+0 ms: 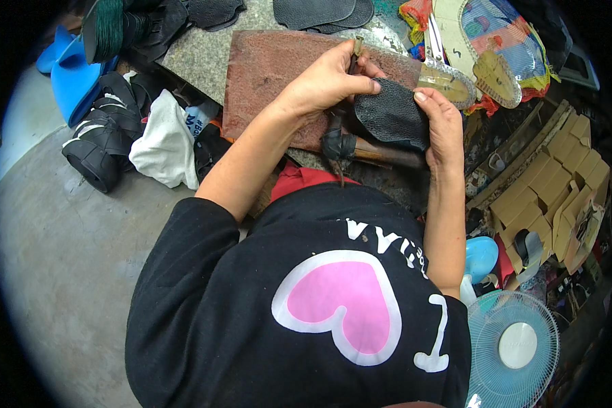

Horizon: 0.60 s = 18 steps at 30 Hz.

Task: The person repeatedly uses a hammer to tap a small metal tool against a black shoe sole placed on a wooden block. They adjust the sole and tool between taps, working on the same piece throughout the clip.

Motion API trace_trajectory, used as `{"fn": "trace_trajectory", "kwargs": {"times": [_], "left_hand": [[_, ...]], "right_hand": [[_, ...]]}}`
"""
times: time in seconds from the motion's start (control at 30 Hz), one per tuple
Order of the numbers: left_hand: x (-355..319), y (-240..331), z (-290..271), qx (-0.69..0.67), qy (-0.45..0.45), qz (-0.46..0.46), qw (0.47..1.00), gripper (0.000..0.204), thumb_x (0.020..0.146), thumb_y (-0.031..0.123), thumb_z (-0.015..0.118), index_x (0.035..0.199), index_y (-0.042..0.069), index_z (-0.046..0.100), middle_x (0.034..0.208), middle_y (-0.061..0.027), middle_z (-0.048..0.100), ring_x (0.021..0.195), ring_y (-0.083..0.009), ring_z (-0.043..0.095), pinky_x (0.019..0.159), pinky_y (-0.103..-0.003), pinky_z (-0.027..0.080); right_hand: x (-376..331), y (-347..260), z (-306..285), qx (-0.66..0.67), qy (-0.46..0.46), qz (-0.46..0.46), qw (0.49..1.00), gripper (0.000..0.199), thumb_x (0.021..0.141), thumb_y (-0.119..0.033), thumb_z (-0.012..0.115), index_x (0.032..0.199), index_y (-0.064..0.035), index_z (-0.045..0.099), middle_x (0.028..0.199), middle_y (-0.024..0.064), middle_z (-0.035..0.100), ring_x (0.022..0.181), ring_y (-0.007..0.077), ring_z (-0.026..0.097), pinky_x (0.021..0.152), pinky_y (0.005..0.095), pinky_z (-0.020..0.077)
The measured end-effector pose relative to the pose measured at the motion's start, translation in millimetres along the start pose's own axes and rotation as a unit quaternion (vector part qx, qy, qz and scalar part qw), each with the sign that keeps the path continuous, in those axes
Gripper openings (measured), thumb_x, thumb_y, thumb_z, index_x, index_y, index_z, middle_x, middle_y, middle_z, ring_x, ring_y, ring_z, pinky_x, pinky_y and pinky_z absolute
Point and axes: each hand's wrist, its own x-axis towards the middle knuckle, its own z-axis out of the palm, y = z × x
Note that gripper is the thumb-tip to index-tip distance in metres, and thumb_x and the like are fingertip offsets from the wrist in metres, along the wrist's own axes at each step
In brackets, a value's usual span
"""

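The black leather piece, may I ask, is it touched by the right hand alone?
No, the left hand also touches the black leather piece at its upper left, while the right hand holds its right side.

Even light, curved dark rim.

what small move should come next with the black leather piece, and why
Probably shift the black leather piece forward onto the reddish board: the left hand and right hand both hold its edges, and in this view it overlaps the brown handle.
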Motion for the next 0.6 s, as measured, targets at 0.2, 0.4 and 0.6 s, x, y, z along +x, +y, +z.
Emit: {"fn": "trace_trajectory", "kwargs": {"times": [0.2,0.4,0.6], "left_hand": [[0.9,-1.2,3.8,-0.021,0.012,0.004,1.0,0.031,0.08,-0.001,0.068,0.094,0.007,0.042,0.097,-0.0138,0.064,0.093,-0.0158,0.061,0.085,-0.028,0.05],[1.5,-3.2,2.4,-0.071,-0.008,-0.001,0.997,0.03,0.08,-0.001,0.068,0.094,0.009,0.042,0.096,-0.0114,0.064,0.091,-0.0155,0.062,0.085,-0.028,0.05],[-0.6,-0.2,4.8,-0.022,0.008,0.012,1.0,0.028,0.081,0.001,0.068,0.093,0.009,0.044,0.096,-0.01,0.064,0.092,-0.0144,0.061,0.085,-0.028,0.049]], "right_hand": [[-1.4,-0.3,0.7,-0.017,0.003,-0.015,1.0,0.012,0.091,-0.011,0.064,0.097,-0.0004,0.066,0.087,0.0002,0.067,0.077,0.0054,0.06,0.073,0.019,0.0464],[0.4,0.9,0.0,-0.004,-0.006,-0.003,1.0,0.012,0.091,-0.01,0.064,0.098,-0.0004,0.066,0.087,0.0004,0.067,0.077,0.0056,0.06,0.073,0.0192,0.0465],[-0.2,-0.2,0.2,-0.013,-0.005,-0.01,1.0,0.011,0.091,-0.01,0.064,0.097,-0.0005,0.066,0.087,0.0002,0.067,0.075,0.0055,0.06,0.072,0.0193,0.0467]]}}
